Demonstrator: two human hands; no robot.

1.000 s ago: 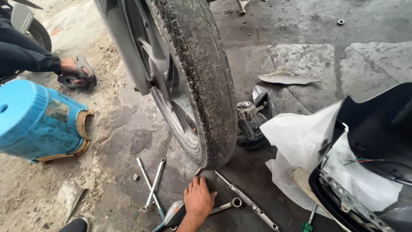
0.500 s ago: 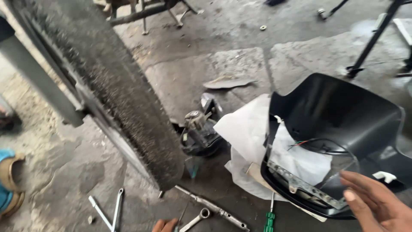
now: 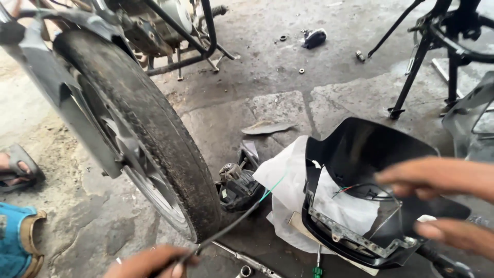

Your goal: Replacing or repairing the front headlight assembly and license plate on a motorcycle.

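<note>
Stained concrete floor (image 3: pixel 267 103), left hand (image 3: pixel 149 261) pinching thin cable (image 3: pixel 231 226), right hand (image 3: pixel 437 177) loosely open above black fairing (image 3: pixel 370 149)

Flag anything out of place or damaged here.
Small nuts and a bolt lie scattered on the cracked concrete floor. The black fairing panel sits detached, wires hanging loose inside.

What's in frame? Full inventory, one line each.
tyre: 1, black, left, on a motorcycle wheel
black fairing: 1, right of centre, on the floor
white sheet: 1, under the fairing
cable: 1, dark, from left hand toward the fairing
dark part: 1, beside the tyre
screwdriver: 1, green handle, bottom
stand: 1, black, top right
left hand: bottom, grips the cable
right hand: blurred, over the fairing
</note>
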